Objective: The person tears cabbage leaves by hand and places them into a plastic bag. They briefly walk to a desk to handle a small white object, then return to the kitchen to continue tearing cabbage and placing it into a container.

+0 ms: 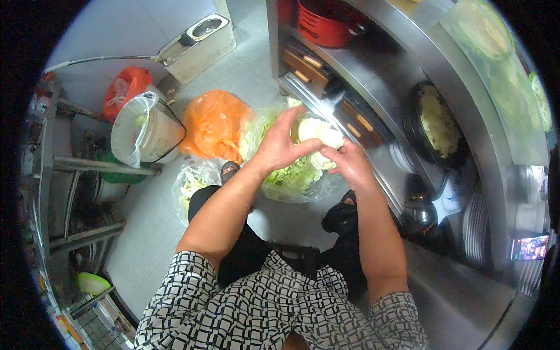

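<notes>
Between my hands is a pale piece of cabbage (320, 132), above a clear plastic bag (302, 192) on the floor. Green cabbage leaves (294, 177) lie in that bag. My left hand (284, 142) is spread at the cabbage's left side, its thumb against the pale leaves. The fingers of my right hand (348, 161) grip the lower right edge of the piece. Left of the big bag sits an orange plastic bag (214, 124), and nearer my foot a smaller clear bag (192, 179) holds shredded leaves.
A lined white bucket (148, 131) and a red bag (127, 89) stand at left beside a metal rack (105, 164). On the right, a steel counter (463, 78) has shelves with a red pot (326, 26), a black pan (433, 120) and stacked plates (474, 227).
</notes>
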The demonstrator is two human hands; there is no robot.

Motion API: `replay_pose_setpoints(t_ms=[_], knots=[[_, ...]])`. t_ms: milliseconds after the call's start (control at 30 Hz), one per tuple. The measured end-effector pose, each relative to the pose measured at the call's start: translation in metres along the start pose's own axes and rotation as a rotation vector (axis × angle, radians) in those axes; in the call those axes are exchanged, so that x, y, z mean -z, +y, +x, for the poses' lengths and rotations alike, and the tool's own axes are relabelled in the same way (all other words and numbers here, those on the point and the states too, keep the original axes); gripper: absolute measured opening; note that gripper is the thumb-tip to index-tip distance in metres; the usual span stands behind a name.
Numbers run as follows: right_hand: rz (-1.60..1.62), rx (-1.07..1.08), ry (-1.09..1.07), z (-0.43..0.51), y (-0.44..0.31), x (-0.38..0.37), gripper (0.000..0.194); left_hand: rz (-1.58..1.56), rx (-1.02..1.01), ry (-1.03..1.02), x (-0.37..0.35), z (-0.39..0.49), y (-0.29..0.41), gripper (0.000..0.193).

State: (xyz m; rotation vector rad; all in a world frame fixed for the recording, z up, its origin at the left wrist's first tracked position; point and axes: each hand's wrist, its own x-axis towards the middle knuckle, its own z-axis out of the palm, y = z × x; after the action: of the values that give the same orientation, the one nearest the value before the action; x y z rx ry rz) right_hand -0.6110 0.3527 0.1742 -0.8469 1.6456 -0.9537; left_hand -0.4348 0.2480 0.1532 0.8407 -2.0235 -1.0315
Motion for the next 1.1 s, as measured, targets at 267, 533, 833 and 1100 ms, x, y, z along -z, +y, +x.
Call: replay_pose_setpoints(t_ms=[267, 533, 833, 1100], knots=[[-0.422, 0.244, 0.239, -0.004, 0.006, -0.022, 0.056, 0.084, 0.076, 0.173, -0.015, -0.003, -0.013, 0.026], [0.538, -0.129, 0.012, -0.004, 0.0, 0.005, 0.051, -0.063, 0.304, 0.126, 0.007, 0.013, -0.023, 0.029], [0.934, -0.097, -0.122, -0.002, 0.003, 0.001, 0.062, -0.101, 0.118, -0.099, 0.001, 0.003, -0.007, 0.037], [0.811, -0.032, -0.097, -0.002, 0.006, -0.009, 0.057, -0.064, 0.148, -0.185, 0.012, 0.003, -0.008, 0.044]])
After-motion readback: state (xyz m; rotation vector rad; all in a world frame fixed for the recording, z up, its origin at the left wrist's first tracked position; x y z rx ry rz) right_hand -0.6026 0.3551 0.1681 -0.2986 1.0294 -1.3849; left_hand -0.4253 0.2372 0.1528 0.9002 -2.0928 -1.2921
